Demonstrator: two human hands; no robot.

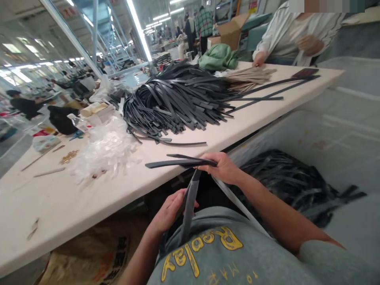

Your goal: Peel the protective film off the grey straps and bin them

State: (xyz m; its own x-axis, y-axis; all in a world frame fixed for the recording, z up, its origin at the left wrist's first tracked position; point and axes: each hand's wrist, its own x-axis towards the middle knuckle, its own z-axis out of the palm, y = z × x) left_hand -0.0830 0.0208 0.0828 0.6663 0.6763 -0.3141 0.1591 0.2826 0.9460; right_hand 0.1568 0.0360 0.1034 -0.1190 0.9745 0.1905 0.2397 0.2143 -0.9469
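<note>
Several flat dark strips (169, 163) are pinched in my right hand (222, 168) at the table's front edge, their ends pointing left over the tabletop. Lower and nearer my body, my left hand (172, 209) is closed around a dark strip (190, 198) that hangs down from the right hand toward my lap. A paler grey length (234, 196) runs from beneath my right hand down across my shirt. Beyond my hands, a big heap of dark strips (181, 95) lies on the white table (234, 132), with a few loose strips at its front and right.
Left of the heap is a pile of clear plastic bags (103, 148), near small gold-coloured pieces (69, 157). A translucent bin (335, 146) with more dark strips (285, 182) stands at my right. Across the table, a person (297, 35) sits by tan strips (249, 77) and green cloth (219, 57).
</note>
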